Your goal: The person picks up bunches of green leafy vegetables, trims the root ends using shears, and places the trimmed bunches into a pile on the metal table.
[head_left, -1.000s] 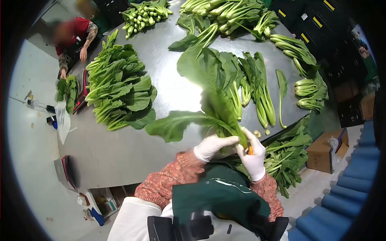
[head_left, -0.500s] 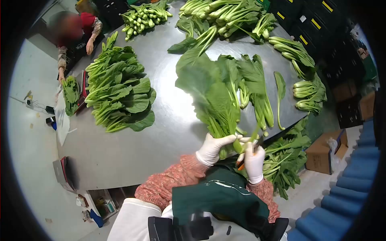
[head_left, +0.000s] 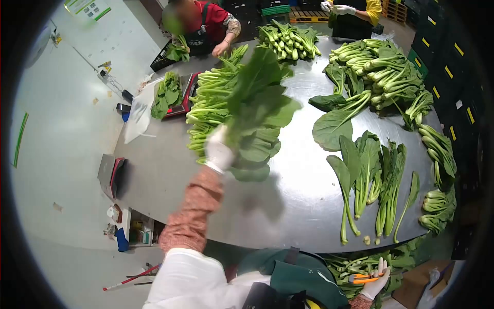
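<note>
My left hand, in a white glove, grips a bunch of leafy greens by its stems. The bunch is blurred and held above the left-hand pile of greens, hiding part of it. At the lower right, my gloved right hand holds an orange-handled knife just off the table edge; its blade cannot be made out. Loose greens and a single leafy stalk lie on the right of the metal table.
Larger heaps of greens lie at the far right. Across the table stands a person in red beside a red scale; another in yellow is at the back. More greens and a cardboard box sit below the table edge.
My left hand has carried the bunch from the front edge to the left-hand pile. My right hand has moved away from the bunch with the knife. The view has turned left.
</note>
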`<state>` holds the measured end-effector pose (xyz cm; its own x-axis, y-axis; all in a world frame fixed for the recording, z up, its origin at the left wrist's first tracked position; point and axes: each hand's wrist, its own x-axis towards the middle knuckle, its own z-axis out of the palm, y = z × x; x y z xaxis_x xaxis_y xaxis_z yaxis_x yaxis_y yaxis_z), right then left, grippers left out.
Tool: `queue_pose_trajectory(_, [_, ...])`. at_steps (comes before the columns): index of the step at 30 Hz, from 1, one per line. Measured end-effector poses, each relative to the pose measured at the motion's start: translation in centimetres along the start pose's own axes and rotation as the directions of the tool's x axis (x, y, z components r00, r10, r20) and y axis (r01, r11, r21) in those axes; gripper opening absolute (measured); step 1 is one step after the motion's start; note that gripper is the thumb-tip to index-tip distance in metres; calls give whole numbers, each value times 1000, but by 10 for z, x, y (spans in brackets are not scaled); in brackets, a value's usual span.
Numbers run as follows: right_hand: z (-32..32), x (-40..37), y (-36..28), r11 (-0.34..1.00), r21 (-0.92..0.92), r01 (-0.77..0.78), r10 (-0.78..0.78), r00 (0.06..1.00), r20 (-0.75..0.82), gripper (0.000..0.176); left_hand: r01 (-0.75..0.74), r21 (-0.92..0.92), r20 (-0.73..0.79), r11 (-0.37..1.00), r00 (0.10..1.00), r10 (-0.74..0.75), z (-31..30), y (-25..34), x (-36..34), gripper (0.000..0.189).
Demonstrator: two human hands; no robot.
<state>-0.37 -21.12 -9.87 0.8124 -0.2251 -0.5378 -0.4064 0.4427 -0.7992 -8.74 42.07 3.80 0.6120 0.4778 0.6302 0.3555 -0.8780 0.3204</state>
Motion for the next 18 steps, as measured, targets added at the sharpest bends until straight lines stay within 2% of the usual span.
queue_pose_trajectory(1, [10, -3, -1, 1000, -12, -12, 11, 999, -37, 55, -176, 193, -135, 965, 970, 204, 4, -62, 14, 42])
queue_pose_trajectory(2, [28, -8, -4, 999, -22, -24, 22, 997, -77, 53, -143, 178, -112, 974, 980, 165, -15, -79, 37, 47])
queue_pose_trajectory(3, [44, -13, -7, 999, -30, -39, 35, 992, -121, 51, -192, 306, -53, 932, 974, 218, -27, -106, 57, 49])
queue_pose_trajectory(4, [52, -12, -9, 997, -64, -47, 41, 995, -88, 44, -250, 423, 16, 871, 963, 268, -36, -131, 76, 51])
queue_pose_trajectory(6, [75, -12, -14, 994, -108, -23, 21, 1000, -13, 46, -258, 567, 172, 782, 966, 194, -39, -163, 106, 63])
queue_pose_trajectory(8, [100, -12, -13, 992, -127, -20, 25, 999, 39, 41, -302, 670, 362, 678, 930, 57, -32, -148, 117, 80])
queue_pose_trajectory(9, [119, -14, -11, 984, -176, 11, 6, 995, 95, 39, -341, 600, 575, 724, 813, -93, -22, -169, 121, 95])
queue_pose_trajectory(10, [134, -16, -7, 972, -232, 47, -15, 991, 137, 37, -294, 517, 702, 804, 683, -202, -12, -188, 120, 92])
queue_pose_trajectory(11, [134, -11, 4, 922, -350, 167, -94, 972, 214, 35, -273, 507, 767, 818, 575, -284, 5, -194, 117, 85])
queue_pose_trajectory(12, [154, -20, 4, 874, -428, 228, -107, 951, 289, 32, -258, 358, 772, 897, 622, -129, 18, -217, 111, 78])
queue_pose_trajectory(13, [171, -25, 4, 809, -542, 227, -75, 954, 289, 31, -253, 385, 719, 887, 685, -116, 31, -233, 107, 75])
queue_pose_trajectory(14, [180, -27, 3, 735, -642, 217, -32, 957, 287, 31, -192, 359, 702, 913, 700, -129, 37, -232, 107, 73])
queue_pose_trajectory(15, [172, -12, 21, 471, -703, 532, -259, 846, 466, 38, -201, 329, 695, 923, 713, -93, 40, -245, 106, 71])
queue_pose_trajectory(16, [166, 2, 38, 116, -657, 745, -380, 644, 664, 47, -167, 324, 684, 931, 721, -109, 38, -238, 105, 72])
queue_pose_trajectory(17, [178, -7, 30, -14, -693, 721, -334, 650, 683, 59, -141, 293, 668, 946, 737, -97, 35, -235, 102, 75])
queue_pose_trajectory(18, [195, -17, 26, -142, -708, 692, -288, 656, 698, 71, -205, 311, 584, 928, 812, -17, 35, -236, 95, 78])
